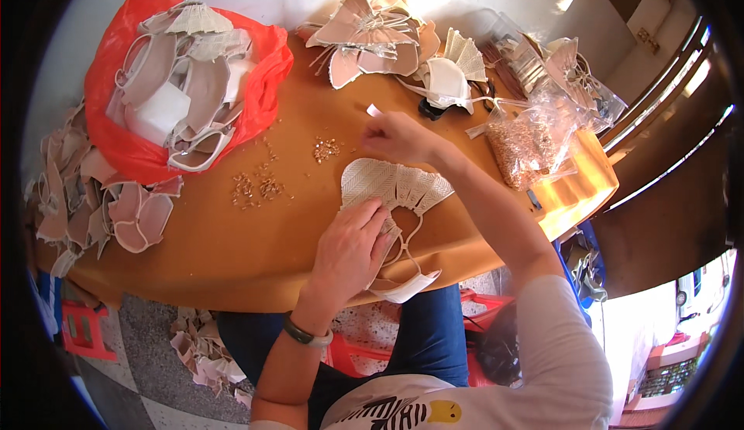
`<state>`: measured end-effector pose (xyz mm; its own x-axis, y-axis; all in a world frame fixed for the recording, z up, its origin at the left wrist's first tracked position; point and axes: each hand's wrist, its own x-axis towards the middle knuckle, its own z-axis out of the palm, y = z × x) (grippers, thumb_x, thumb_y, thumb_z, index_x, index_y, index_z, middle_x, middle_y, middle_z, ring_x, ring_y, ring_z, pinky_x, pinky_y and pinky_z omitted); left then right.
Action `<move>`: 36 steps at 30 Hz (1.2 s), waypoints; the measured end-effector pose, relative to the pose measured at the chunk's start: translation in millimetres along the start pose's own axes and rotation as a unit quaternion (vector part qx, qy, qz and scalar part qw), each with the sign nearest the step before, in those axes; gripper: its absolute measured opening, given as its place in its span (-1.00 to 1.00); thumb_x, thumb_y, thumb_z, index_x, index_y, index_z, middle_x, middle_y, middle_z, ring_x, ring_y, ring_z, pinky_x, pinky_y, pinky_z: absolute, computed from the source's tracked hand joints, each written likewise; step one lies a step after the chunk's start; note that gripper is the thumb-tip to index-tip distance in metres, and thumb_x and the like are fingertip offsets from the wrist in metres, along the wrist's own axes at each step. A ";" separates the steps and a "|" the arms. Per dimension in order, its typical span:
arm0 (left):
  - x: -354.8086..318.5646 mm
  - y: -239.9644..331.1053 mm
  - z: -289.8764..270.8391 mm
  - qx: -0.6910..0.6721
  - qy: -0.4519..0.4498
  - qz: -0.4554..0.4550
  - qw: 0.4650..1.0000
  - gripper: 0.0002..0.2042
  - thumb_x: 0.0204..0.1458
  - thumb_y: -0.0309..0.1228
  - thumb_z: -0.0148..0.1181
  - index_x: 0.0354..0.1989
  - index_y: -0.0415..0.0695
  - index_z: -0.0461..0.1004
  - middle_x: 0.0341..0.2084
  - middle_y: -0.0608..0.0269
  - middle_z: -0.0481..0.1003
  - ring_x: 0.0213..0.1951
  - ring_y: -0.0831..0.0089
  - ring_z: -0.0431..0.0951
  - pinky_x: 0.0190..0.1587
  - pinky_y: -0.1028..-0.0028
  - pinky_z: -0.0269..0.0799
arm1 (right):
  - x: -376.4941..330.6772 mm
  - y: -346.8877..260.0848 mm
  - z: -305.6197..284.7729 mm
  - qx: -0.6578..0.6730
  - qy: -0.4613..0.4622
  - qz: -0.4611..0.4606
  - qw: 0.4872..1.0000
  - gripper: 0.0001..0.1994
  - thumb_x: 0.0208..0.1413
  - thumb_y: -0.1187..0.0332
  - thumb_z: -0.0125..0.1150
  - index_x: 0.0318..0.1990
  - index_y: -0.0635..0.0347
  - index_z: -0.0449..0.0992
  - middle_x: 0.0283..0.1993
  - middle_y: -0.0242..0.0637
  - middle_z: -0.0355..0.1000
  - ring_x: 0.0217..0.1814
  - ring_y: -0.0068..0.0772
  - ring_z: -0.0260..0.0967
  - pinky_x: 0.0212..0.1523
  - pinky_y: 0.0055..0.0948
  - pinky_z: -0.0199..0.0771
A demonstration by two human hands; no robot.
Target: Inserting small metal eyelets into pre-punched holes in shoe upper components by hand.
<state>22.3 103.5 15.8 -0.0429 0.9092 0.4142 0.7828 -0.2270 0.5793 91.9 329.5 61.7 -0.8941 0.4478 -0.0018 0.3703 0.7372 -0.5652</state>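
Note:
A cream-coloured bra (395, 182) with ribbed fabric, thin straps and a pale cup (405, 287) lies at the table's front edge, the cup hanging over it. My left hand (353, 248) is closed over the bra's left side, fingers pressed together on the fabric; the thumb is partly hidden. Just above the bra, my right hand (399, 137) is closed, and a small white piece (373, 110) sticks out beyond its fingers. Close by on the left are a little heap of tiny gold-coloured parts (325, 149) and a larger scatter of gold-coloured parts (260, 187).
A red plastic bag (267, 81) full of bras stands at the back left. Bra piles lie at the left (70, 190) and back (372, 43). A clear bag of gold-coloured parts (527, 147) sits right. More pieces (205, 352) lie on the floor near a red stool (85, 329).

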 end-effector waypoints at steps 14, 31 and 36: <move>5.4 -11.2 -1.2 -0.039 -0.001 -0.007 0.999 -0.58 -0.02 -0.30 0.34 -0.03 -0.31 0.50 0.06 -0.03 0.47 0.20 0.02 0.37 0.21 0.23 0.32 | -63.3 14.4 1.6 0.064 -0.109 -0.069 0.990 -0.88 -0.01 0.39 0.32 -0.31 0.19 0.63 -0.43 -0.27 0.57 -0.41 -0.43 0.49 -0.36 -0.40 0.45; 0.8 -13.1 -3.7 0.025 -0.003 0.018 1.000 -0.57 0.01 -0.23 0.32 -0.03 -0.30 0.53 0.06 -0.01 0.48 0.21 0.02 0.37 0.23 0.21 0.31 | -39.9 -12.6 -1.4 -0.029 -0.165 0.028 0.986 -0.85 -0.21 0.37 0.43 -0.44 0.20 0.66 -0.46 -0.27 0.58 -0.43 -0.45 0.51 -0.39 -0.42 0.48; -2.9 -18.3 -1.5 0.056 0.010 0.044 0.997 -0.56 0.04 -0.19 0.27 -0.02 -0.28 0.50 0.06 0.06 0.48 0.21 0.07 0.34 0.23 0.25 0.29 | -36.1 -11.2 -2.4 0.003 -0.189 0.071 0.979 -0.86 -0.19 0.40 0.43 -0.42 0.21 0.66 -0.47 -0.30 0.57 -0.48 -0.47 0.50 -0.42 -0.46 0.48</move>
<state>7.2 104.5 5.0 0.0185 0.8801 0.4744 0.8484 -0.2649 0.4583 120.7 306.3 70.1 -0.8632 0.3254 -0.3860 0.4976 0.6778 -0.5413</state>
